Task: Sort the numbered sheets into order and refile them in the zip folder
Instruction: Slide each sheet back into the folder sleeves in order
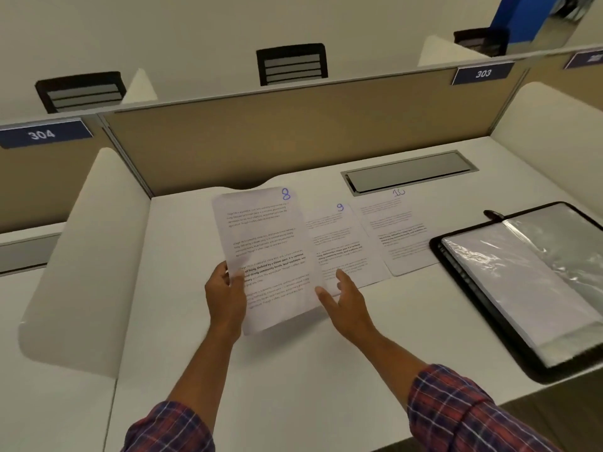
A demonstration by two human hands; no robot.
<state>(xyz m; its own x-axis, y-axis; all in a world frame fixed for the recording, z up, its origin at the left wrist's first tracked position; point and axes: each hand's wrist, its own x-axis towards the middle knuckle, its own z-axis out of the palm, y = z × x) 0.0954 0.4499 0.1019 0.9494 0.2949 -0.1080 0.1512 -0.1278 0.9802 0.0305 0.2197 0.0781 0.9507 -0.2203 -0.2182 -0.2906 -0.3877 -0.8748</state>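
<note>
A printed sheet marked 8 (pixel 267 249) is lifted and tilted above the white desk, and my left hand (pixel 225 291) pinches its left edge. At the sheet's lower right edge, my right hand (pixel 346 298) has its fingers spread and touches the paper without gripping it. The sheet marked 9 (pixel 339 243) lies flat on the desk just right of it, partly covered by sheet 8. Sheet 10 (pixel 401 230) lies further right. The black zip folder (pixel 522 282) lies open at the right, with clear plastic sleeves and white paper inside.
A tan partition (pixel 293 132) closes the back of the desk, with white side dividers (pixel 81 256) left and right. A grey cable hatch (pixel 408 171) sits in the desk behind the sheets. Labels 304 and 303 hang on the partitions. Black chairs stand beyond.
</note>
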